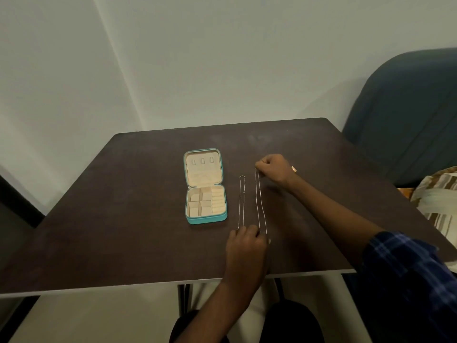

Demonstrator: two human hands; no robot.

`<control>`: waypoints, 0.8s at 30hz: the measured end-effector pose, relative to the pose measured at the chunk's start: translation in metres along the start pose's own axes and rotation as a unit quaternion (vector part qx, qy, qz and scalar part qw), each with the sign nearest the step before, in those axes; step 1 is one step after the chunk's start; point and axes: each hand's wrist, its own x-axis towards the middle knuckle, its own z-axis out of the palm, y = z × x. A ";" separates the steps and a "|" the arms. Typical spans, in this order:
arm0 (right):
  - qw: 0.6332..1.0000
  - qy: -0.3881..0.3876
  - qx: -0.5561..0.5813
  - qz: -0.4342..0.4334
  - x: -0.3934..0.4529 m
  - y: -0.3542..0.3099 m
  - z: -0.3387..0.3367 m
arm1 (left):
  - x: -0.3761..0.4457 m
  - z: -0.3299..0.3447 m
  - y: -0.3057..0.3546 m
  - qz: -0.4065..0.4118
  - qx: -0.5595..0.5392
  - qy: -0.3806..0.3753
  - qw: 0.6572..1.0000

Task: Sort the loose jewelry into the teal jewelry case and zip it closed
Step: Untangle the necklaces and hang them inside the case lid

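Note:
The teal jewelry case (223, 217) lies open in the middle of the dark table (123, 206), its cream lid flat behind the divided base. Right of it a thin silver chain (241, 201) lies stretched out in a long loop. A second silver chain (261, 201) runs parallel further right. My right hand (274, 170) pinches its far end just above the table. My left hand (247, 243) holds its near end, fingers curled, and hides the near ends of both chains.
A blue upholstered chair (408, 115) stands at the table's far right. A striped cloth (440, 201) lies beside the right edge. Pale walls meet in a corner behind the table. My knees sit under the near table edge.

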 end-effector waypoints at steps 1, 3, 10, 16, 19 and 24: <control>0.999 -0.012 0.049 0.006 -0.003 -0.006 -0.003 | -0.001 0.000 0.000 0.000 -0.002 -0.003 1.000; 0.988 -0.035 0.146 0.025 -0.010 -0.017 -0.009 | -0.002 -0.003 0.002 -0.004 -0.009 -0.002 1.000; 0.956 -0.067 0.283 0.039 -0.032 -0.048 -0.032 | -0.008 -0.007 0.001 0.007 -0.039 -0.033 0.999; 0.951 -0.082 0.298 0.024 -0.057 -0.079 -0.052 | -0.001 -0.022 -0.003 0.003 -0.056 -0.070 0.996; 0.957 -0.086 0.277 -0.006 -0.068 -0.090 -0.060 | 0.012 -0.043 -0.006 -0.079 -0.175 -0.024 0.981; 0.965 -0.094 0.234 -0.065 -0.084 -0.105 -0.070 | 0.068 -0.107 -0.016 -0.177 -0.366 0.131 0.904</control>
